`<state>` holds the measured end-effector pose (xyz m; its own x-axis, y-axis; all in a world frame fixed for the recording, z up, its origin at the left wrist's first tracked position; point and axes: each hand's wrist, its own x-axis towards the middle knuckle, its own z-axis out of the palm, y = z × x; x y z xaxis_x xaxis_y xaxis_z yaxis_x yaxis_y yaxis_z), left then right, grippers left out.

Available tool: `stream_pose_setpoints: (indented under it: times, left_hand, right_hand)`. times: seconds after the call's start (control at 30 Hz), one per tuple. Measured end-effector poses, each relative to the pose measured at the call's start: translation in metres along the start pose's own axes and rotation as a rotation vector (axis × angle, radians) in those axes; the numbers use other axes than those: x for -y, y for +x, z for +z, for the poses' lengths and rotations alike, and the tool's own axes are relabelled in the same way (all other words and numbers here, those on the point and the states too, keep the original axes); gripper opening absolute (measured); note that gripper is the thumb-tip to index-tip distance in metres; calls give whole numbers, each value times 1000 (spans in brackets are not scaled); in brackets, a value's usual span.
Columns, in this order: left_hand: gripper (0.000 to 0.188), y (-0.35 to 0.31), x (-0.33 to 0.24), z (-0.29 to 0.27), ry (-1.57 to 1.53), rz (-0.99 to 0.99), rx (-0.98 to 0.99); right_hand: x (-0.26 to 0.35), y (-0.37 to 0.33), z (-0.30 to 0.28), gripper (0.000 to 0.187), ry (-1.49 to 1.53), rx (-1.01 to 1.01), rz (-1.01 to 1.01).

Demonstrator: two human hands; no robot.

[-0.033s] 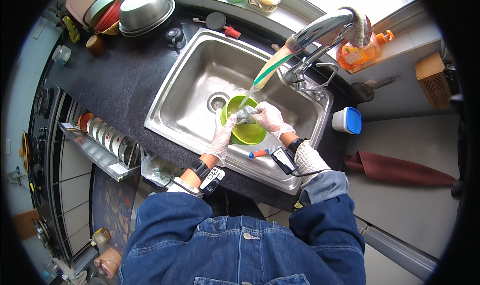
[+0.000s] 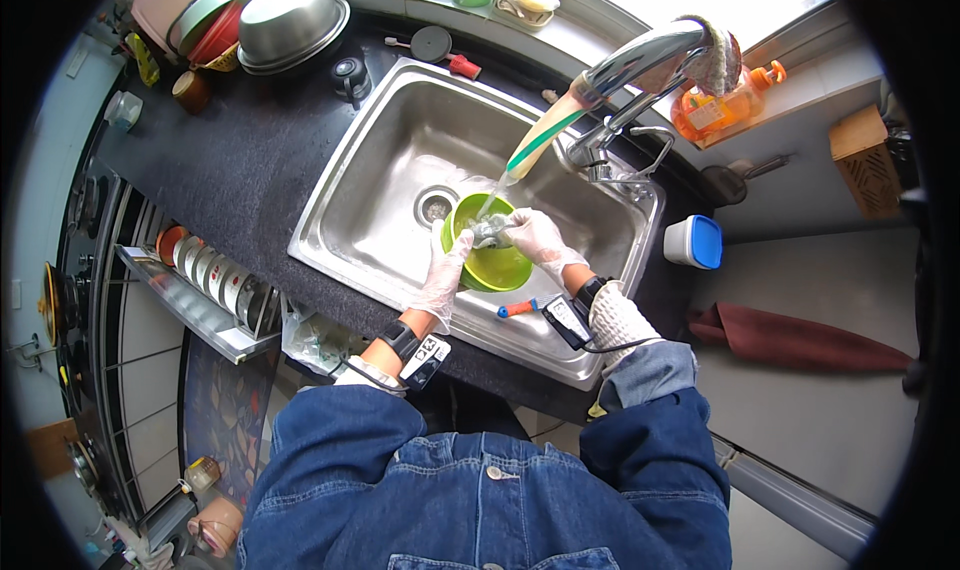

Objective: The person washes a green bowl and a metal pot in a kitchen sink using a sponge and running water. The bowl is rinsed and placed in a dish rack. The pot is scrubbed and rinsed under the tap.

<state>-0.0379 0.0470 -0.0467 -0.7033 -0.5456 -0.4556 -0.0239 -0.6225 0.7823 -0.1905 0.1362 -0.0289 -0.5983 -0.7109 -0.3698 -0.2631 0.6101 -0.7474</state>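
You have two gloved hands (image 2: 445, 270), one grey item (image 2: 489, 233) (at your fingers (image 2: 521, 228)), one green bowl (image 2: 502, 280) beneath, one faucet (image 2: 650, 52) beyond.

Head-worn fisheye, downward onto sink (image 2: 400, 150)

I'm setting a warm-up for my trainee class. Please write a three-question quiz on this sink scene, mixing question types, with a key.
1. Multiple choice: Water runs from the hose into
A) a red bowl
B) the green bowl
C) a steel basin

2. True or false: The left hand and the right hand both wear gloves.

3. Fill in the gap: The white tub to the right of the sink has a ____ lid.

Key
1. B
2. True
3. blue
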Motion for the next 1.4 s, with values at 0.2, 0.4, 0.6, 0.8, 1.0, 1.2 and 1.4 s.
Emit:
stream_pose_setpoints:
  times: [0.2,0.4,0.6,0.8,1.0,1.2,1.4]
  left_hand:
    - [57,-2,0,1,102,-12,38]
    - [53,-4,-1,4,25,-28,-25]
    - [61,0,2,1,66,-6,26]
    - [65,-4,1,3,61,-26,49]
    - [50,-13,-8,10,-39,-23,-5]
    - [47,-16,-14,10,-27,-22,-44]
    - [44,-14,-11,12,-37,15,-30]
  right_hand:
    - [-4,1,8,14,1082,-43,188]
    - [-21,-2,30,11,1276,-188,289]
    - [-27,1,45,12,1296,-228,448]
    - [-5,-12,36,41,-214,53,95]
    - [-6,-9,22,28,-487,266,-117]
    - [-30,5,10,21,-481,-33,16]
    - [-16,3,14,18,-216,-3,117]
